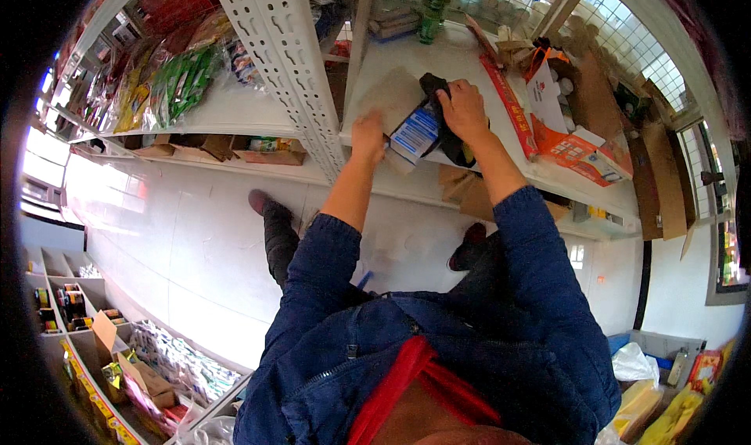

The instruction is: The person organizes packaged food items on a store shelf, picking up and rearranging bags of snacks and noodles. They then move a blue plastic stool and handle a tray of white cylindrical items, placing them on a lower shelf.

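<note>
Over the white shelf, my right hand (463, 110) is closed on a crumpled black cloth-like thing (449, 141). Against that dark material lies a blue and white printed packet (417, 132), tilted, its lower corner near the shelf's front edge. My left hand (368, 138) is at the packet's left side, its fingers curled and partly blurred; what they grip is hard to make out. Just beyond it is a blurred beige sheet-like thing (393, 91), whose kind does not show clearly. Both forearms reach forward in dark blue sleeves.
A perforated white post (274, 54) divides the shelves. Bagged goods (184, 85) fill the left one. Green bottles (432, 10) stand at the back; a long red box (508, 104) and an open orange-white carton (575, 151) lie right. Behind me are grey bins (86, 343).
</note>
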Motion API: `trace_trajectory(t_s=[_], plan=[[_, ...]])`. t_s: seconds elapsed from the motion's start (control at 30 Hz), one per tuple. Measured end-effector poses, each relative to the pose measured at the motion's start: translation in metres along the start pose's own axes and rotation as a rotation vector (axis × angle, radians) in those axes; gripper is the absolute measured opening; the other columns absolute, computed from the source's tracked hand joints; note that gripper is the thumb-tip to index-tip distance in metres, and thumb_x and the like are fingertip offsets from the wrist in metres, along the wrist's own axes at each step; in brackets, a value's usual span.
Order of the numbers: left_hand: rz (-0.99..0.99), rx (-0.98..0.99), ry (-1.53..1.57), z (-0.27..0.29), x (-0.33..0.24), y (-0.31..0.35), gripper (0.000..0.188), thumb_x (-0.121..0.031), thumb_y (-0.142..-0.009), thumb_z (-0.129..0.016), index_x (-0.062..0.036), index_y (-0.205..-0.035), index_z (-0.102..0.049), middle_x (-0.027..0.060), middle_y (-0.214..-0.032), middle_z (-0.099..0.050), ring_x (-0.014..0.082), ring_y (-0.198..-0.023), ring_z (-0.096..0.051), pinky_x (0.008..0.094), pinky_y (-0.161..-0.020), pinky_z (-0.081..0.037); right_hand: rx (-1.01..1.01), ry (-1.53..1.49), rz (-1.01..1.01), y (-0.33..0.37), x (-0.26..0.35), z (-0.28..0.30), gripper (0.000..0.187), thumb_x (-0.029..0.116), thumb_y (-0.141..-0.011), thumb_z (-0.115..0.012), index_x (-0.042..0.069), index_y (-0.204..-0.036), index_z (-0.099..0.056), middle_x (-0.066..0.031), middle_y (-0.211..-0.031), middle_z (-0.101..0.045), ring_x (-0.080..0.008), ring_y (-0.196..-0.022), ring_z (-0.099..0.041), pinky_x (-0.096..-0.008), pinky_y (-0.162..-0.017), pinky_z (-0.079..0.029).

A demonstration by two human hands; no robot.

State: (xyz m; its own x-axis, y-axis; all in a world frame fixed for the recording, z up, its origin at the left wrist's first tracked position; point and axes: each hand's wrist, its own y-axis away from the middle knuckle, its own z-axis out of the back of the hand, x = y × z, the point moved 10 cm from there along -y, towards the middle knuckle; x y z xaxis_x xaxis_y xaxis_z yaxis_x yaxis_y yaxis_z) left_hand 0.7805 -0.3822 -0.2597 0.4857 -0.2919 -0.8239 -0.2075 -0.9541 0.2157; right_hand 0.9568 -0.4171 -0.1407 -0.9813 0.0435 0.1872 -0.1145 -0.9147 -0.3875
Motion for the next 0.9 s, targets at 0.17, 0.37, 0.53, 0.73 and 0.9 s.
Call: trace_trajectory(t_s=[0.17,0.37,0.53,0.73,0.9], plan=[[0.032,-0.054,0.115,0.002,0.008,0.0,0.018,-0.014,-0.084,-0.05,0.0013,-0.093,-0.053,0.0117,-0.084,-0.058,0.0212,-0.075,-0.057,0.0314,-0.063,-0.045,-0.013,-0.042,0.387,0.062,0.082,0.004,0.033,0.027,-0.079,-0.057,0.005,-0.103,-0.06,-0.0111,-0.116,-0.053,-0.031,-0.105,-0.047,-0.0424,-0.088,-0.038],[0.021,-0.068,-0.09,0.009,0.002,-0.009,0.019,-0.017,-0.087,-0.046,0.0002,-0.092,-0.053,0.0139,-0.084,-0.058,0.0233,-0.076,-0.057,0.0332,-0.066,-0.044,0.154,-0.174,0.498,0.073,0.075,-0.017,0.044,0.025,-0.079,-0.06,0.006,-0.117,-0.052,-0.0108,-0.127,-0.046,-0.0318,-0.118,-0.039,-0.042,-0.1,-0.032],[-0.147,-0.056,-0.251,0.025,0.013,-0.034,0.027,-0.023,-0.087,-0.05,0.0028,-0.095,-0.051,0.0149,-0.084,-0.057,0.0258,-0.074,-0.056,0.0379,-0.062,-0.044,0.114,-0.167,0.586,0.084,0.069,-0.011,0.047,0.023,-0.076,-0.062,0.006,-0.118,-0.051,-0.0101,-0.128,-0.045,-0.0314,-0.118,-0.039,-0.0413,-0.1,-0.032],[-0.002,-0.06,-0.028,0.012,-0.002,-0.006,0.031,-0.023,-0.087,-0.054,0.0054,-0.099,-0.05,0.0143,-0.086,-0.058,0.0246,-0.073,-0.056,0.0361,-0.057,-0.044,0.114,-0.244,0.523,0.092,0.054,-0.001,0.041,0.017,-0.07,-0.065,0.004,-0.108,-0.054,-0.0102,-0.119,-0.049,-0.0303,-0.111,-0.044,-0.0393,-0.095,-0.037],[-0.033,0.057,-0.086,0.006,-0.004,-0.007,0.035,-0.024,-0.089,-0.05,0.0058,-0.108,-0.047,0.0134,-0.096,-0.058,0.0259,-0.082,-0.057,0.0351,-0.066,-0.046,0.276,-0.179,0.305,0.083,0.018,0.009,0.034,0.024,-0.077,-0.059,0.0,-0.101,-0.056,-0.0152,-0.105,-0.056,-0.0326,-0.102,-0.05,-0.0374,-0.088,-0.042]])
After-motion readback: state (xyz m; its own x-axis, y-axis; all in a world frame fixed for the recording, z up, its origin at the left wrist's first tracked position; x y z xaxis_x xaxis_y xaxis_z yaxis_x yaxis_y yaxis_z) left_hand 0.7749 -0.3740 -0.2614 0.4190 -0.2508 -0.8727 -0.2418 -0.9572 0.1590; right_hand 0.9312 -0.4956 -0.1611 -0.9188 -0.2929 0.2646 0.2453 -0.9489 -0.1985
